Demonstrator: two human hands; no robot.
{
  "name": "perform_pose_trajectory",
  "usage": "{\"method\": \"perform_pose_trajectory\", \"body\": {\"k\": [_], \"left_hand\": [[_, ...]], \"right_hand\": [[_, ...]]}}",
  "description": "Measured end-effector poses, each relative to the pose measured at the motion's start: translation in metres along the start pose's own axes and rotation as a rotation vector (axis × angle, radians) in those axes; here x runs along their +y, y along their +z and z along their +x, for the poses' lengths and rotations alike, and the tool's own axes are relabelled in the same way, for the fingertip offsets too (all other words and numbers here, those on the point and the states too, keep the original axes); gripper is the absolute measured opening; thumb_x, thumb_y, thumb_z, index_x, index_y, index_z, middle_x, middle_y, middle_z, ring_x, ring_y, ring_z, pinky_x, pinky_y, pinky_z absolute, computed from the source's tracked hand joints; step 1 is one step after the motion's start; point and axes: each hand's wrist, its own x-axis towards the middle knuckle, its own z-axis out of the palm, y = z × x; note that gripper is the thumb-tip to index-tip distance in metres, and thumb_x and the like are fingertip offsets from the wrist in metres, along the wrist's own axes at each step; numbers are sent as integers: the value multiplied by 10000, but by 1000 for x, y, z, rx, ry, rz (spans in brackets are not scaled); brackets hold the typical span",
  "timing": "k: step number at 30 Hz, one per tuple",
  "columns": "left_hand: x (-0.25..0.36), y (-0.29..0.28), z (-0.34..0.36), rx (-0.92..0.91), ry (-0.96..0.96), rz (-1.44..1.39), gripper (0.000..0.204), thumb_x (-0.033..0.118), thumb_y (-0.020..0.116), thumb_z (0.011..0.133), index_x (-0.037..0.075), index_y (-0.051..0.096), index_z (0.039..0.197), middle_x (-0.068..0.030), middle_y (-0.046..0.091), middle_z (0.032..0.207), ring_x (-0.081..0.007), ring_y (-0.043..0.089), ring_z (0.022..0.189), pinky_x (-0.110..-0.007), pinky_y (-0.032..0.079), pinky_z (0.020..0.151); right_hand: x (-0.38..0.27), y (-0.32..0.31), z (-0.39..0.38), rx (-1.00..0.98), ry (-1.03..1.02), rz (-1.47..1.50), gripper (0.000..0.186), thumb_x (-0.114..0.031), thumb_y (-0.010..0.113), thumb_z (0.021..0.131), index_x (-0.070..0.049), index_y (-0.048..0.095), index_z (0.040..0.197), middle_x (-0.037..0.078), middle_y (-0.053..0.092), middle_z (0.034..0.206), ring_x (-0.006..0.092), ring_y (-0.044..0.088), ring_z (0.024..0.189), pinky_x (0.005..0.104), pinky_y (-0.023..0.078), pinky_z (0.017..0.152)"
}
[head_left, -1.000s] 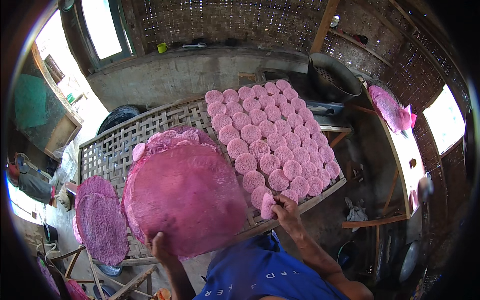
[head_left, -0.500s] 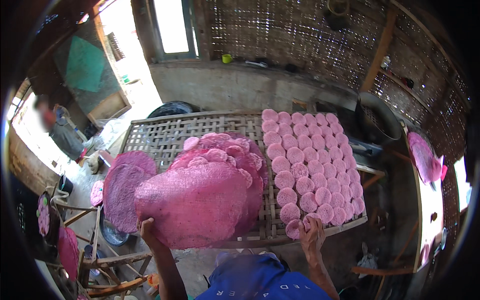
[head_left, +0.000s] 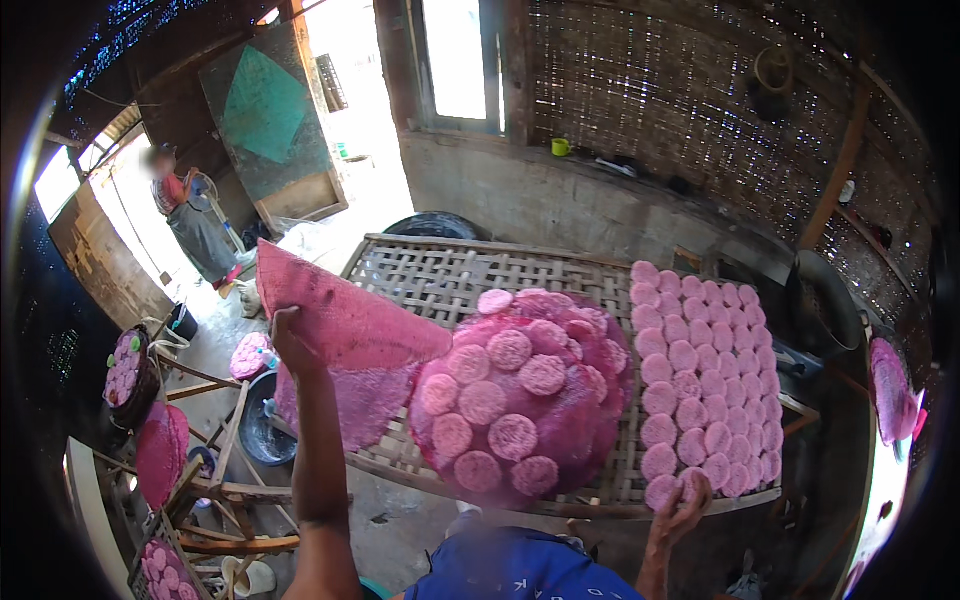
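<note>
My left hand [head_left: 288, 335] grips the edge of a large pink sheet [head_left: 345, 310], raised and folded over at the left end of the rack. Under it, part of another pink sheet [head_left: 350, 400] shows. Right of these lies a mounded stack of pink sheets [head_left: 590, 450], its top layer scattered with round, rough-textured pink cracker discs [head_left: 482, 402]. At the near edge of the rack, my right hand [head_left: 683, 508] has its fingers closed around a pink disc [head_left: 692, 483], beside the corner disc of close rows of similar discs [head_left: 715, 380].
The discs and sheets rest on a woven bamboo rack [head_left: 470, 262]. A dark basin [head_left: 265, 425] and wooden stands [head_left: 240, 490] are at the left. Farther off, a person [head_left: 195, 225] stands by the doorway. A large metal pan [head_left: 822, 300] is beyond the right end.
My left hand has lifted the top pink sheet up and leftward off the stack, uncovering the discs beneath. My right hand stays at the near corner of the rows. The view has shifted left.
</note>
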Motion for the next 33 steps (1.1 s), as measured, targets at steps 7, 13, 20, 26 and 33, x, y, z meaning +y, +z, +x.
{"method": "perform_pose_trajectory", "body": {"k": [7, 13, 20, 26, 33], "left_hand": [[-12, -132, 26, 20, -84, -118, 361, 264, 569, 906, -13, 644, 1124, -142, 657, 1086, -332, 711, 986, -480, 584, 963], [-22, -257, -27, 177, -447, 824, 384, 220, 587, 836, -21, 742, 1092, -152, 701, 1150, -303, 676, 1027, -438, 547, 945], [-54, -256, 0, 86, 411, 1734, 602, 273, 823, 802, 15, 677, 1326, -280, 686, 1238, -439, 641, 1187, -514, 473, 1066], [-62, -267, 101, -54, -580, 1646, 1011, 728, 848, 730, 20, 641, 1421, -262, 707, 1308, -390, 695, 1211, -460, 540, 1035], [-105, -315, 129, -345, -750, 1509, 1044, 873, 758, 703, 38, 738, 1329, -181, 765, 1264, -301, 734, 1185, -416, 543, 1032]], "right_hand": [[-95, 60, -7, 51, 96, 161, 244, -103, 622, 1064, 42, 669, 1255, 196, 628, 1321, 355, 600, 1257, 496, 487, 1071], [-145, 94, -18, -22, 133, 174, 256, -122, 623, 1065, 44, 685, 1250, 177, 643, 1326, 325, 614, 1254, 470, 503, 1041], [-172, 123, 2, -40, 50, 220, 244, -163, 596, 1095, -17, 693, 1265, 109, 663, 1312, 251, 637, 1191, 389, 493, 903], [-181, 134, 16, -163, 77, 311, 274, -163, 587, 1099, 22, 673, 1284, 149, 643, 1333, 281, 647, 1192, 394, 530, 1022], [-240, 142, 40, -300, 77, 402, 346, -215, 606, 1091, 49, 673, 1305, 188, 662, 1326, 300, 663, 1198, 399, 538, 1048]]}}
